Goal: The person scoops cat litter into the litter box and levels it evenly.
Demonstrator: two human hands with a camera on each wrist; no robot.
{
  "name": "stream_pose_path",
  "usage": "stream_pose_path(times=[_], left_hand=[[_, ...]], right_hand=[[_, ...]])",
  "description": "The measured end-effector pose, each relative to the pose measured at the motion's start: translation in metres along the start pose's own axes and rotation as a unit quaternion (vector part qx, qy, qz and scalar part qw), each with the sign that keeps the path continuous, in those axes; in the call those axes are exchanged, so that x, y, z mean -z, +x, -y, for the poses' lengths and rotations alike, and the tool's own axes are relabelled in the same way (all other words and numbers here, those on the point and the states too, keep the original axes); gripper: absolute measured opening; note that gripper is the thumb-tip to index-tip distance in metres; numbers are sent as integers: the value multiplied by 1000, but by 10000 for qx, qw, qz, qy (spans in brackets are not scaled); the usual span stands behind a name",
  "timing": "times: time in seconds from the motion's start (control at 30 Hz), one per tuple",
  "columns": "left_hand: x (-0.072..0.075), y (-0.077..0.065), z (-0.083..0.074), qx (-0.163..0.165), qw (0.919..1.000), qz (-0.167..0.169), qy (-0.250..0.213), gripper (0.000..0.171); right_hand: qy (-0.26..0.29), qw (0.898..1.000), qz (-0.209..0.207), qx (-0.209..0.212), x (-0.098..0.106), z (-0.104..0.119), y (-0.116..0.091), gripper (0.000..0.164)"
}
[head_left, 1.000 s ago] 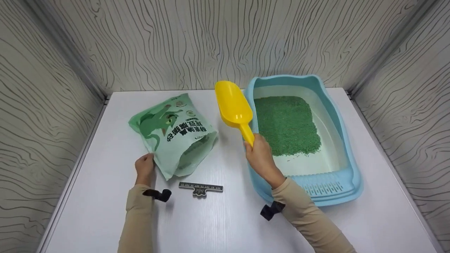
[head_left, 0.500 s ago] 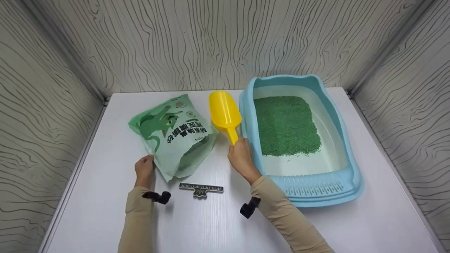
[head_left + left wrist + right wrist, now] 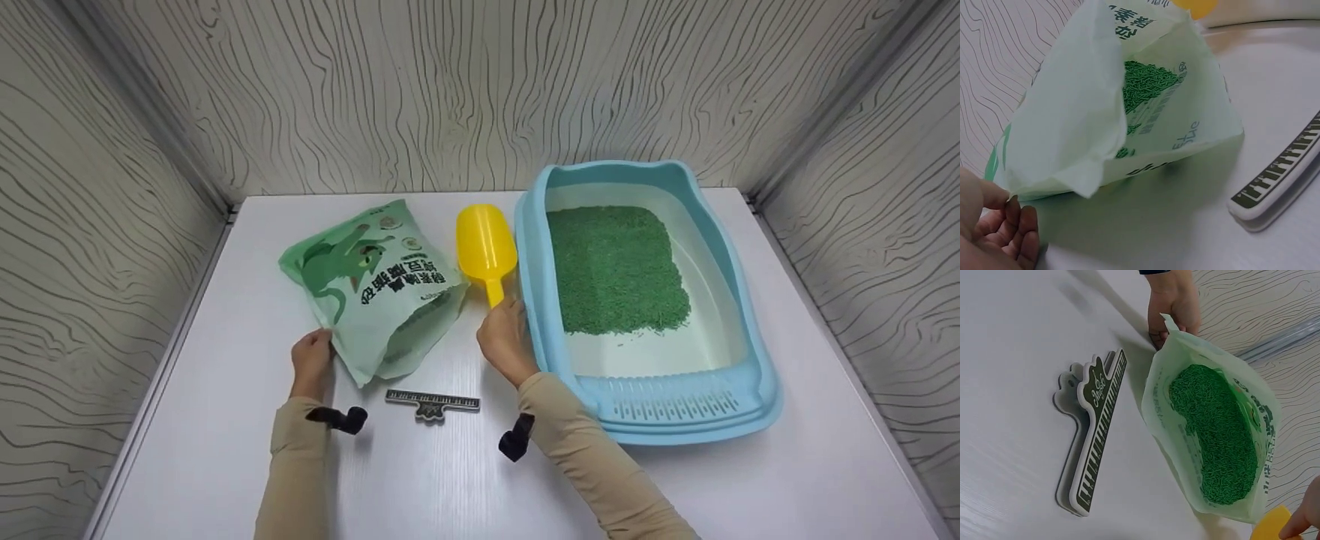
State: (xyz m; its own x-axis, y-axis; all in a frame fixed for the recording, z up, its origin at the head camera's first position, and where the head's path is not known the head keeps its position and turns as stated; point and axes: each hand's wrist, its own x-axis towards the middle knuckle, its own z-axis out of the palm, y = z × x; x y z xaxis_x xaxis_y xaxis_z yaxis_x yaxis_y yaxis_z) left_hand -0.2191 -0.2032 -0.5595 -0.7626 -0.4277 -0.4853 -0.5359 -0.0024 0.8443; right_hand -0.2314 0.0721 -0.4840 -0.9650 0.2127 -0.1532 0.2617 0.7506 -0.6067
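A pale green cat litter bag lies on its side at the left, mouth toward me. Green pellets show inside it in the right wrist view. At the bag's near left corner, my left hand pinches the edge between thumb and finger. My right hand grips the handle of a yellow scoop, whose bowl points away from me between the bag and the blue litter box. No pellets show in the scoop's bowl. Whether the scoop touches the table is unclear.
Green pellets cover the far left part of the litter box floor. A piano-keyboard-patterned clip lies on the white table in front of the bag. Patterned walls stand behind and at both sides.
My right hand has carried the scoop left, from over the litter box's left rim to the gap beside the bag, then slightly nearer me. My left hand keeps hold of the bag.
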Motion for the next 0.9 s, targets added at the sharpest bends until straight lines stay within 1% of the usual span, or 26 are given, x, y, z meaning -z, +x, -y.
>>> stream_pose_path(times=[0.17, 0.3, 0.4, 0.53, 0.6, 0.73, 0.9], left_hand=[[0, 0, 0, 27, 10000, 23, -80, 49], [1, 0, 1, 12, 10000, -33, 17, 49], [1, -1, 2, 16, 10000, 7, 90, 50], [1, -2, 4, 20, 10000, -17, 72, 51], [1, -2, 6, -4, 9999, -76, 70, 51], [-2, -4, 10, -133, 9997, -199, -26, 50], [-4, -8, 15, -249, 9989, -272, -273, 50]], right_hand=[[62, 9999, -124, -38, -10, -2, 5, 38], [233, 9996, -101, -77, -18, -6, 10, 40], [315, 9993, -35, -183, -24, -9, 14, 39], [298, 9992, -7, -256, -30, -13, 16, 35], [294, 9992, -82, -239, -33, -14, 16, 34], [299, 9989, -196, -313, -38, -16, 18, 34], [332, 9979, -155, -537, -40, -17, 22, 35]])
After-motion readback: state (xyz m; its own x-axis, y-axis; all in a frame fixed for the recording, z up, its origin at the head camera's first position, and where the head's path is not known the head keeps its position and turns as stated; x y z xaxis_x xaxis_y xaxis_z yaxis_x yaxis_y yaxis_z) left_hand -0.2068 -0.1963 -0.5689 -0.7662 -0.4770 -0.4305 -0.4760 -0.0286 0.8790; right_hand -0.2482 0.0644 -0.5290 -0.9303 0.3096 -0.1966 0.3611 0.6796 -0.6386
